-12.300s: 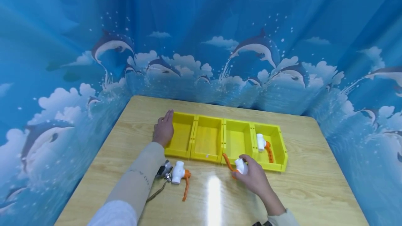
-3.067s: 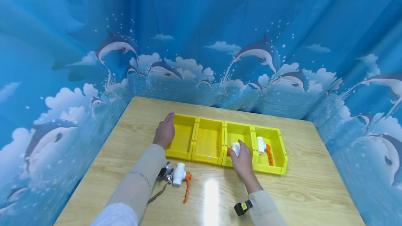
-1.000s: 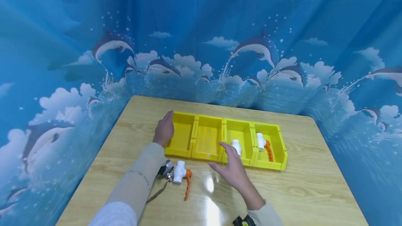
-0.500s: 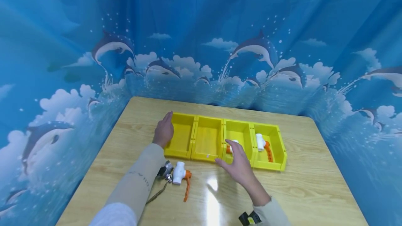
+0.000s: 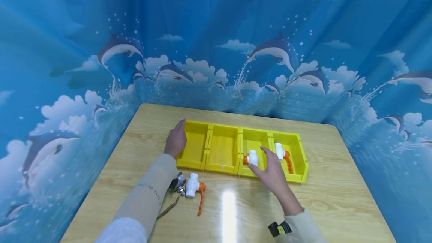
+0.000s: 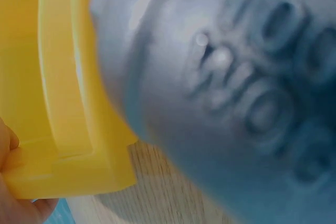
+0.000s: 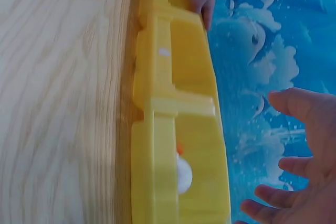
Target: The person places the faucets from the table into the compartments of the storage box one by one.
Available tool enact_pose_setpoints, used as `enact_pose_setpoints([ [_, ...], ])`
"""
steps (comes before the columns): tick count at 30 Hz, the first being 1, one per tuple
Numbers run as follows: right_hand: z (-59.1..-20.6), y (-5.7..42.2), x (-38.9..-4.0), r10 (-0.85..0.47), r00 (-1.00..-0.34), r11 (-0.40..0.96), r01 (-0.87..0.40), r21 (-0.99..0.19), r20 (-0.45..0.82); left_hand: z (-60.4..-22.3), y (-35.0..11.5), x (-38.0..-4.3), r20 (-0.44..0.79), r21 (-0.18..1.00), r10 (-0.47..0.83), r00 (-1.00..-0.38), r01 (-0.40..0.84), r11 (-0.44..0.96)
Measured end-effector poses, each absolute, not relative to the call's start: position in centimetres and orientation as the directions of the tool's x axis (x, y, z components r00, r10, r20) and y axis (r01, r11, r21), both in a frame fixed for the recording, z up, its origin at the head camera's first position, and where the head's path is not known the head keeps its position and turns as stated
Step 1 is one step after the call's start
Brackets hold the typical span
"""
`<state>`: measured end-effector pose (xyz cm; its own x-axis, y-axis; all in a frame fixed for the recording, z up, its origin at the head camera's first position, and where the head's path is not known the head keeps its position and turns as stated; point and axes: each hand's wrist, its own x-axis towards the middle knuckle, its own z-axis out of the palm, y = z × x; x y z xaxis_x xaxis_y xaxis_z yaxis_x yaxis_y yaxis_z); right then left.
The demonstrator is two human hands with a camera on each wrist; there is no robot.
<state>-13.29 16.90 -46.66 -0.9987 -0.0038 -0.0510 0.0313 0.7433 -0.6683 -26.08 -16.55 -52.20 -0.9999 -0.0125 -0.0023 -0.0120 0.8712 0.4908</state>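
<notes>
At the left end of a row of yellow bins point(image 5: 224, 149), my left hand point(image 5: 175, 140) grips the end bin's wall; in the left wrist view its fingers point(image 6: 8, 139) lie on both sides of that wall. My right hand point(image 5: 272, 171) is spread over the front of the third bin and holds nothing. Just left of its thumb, a white plastic ball valve point(image 5: 252, 158) with an orange handle lies in that bin. A similar white ball valve point(image 5: 279, 151) lies in the rightmost bin. The right wrist view shows the right hand's fingers apart.
On the table before the bins lie another white ball valve point(image 5: 192, 185) with an orange lever and a metal ball valve point(image 5: 180, 180), partly behind the left forearm. Its grey body point(image 6: 210, 77) fills much of the left wrist view. A dolphin-print curtain point(image 5: 216, 40) surrounds the table.
Earlier my right hand held a white ball valve before the bins, then lowered it into the third bin and let go. It has since moved right. The left hand has stayed put.
</notes>
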Motion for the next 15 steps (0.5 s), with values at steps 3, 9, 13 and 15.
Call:
enact_pose_setpoints([
  [3,-46.8,17.8,-13.5,0.030,-0.998,0.761,0.056,-0.647,-0.051,-52.2,-16.6,-26.1,0.000,0.493,-0.013,-1.000,-0.011,0.870],
  [9,-46.9,19.6,-13.7,0.082,-0.996,0.791,0.092,-0.605,-0.044,-52.2,-16.6,-26.2,0.007,0.499,-0.012,-1.000,-0.007,0.866],
  [13,-47.1,20.7,-13.9,0.098,-0.995,0.805,0.092,-0.587,-0.022,-52.1,-16.5,-26.0,0.004,0.502,-0.018,-1.000,-0.013,0.865],
  [15,-47.1,21.3,-14.0,0.104,-0.994,0.809,0.095,-0.581,-0.019,-52.1,-16.5,-25.9,0.000,0.499,-0.020,-1.000,-0.017,0.866],
])
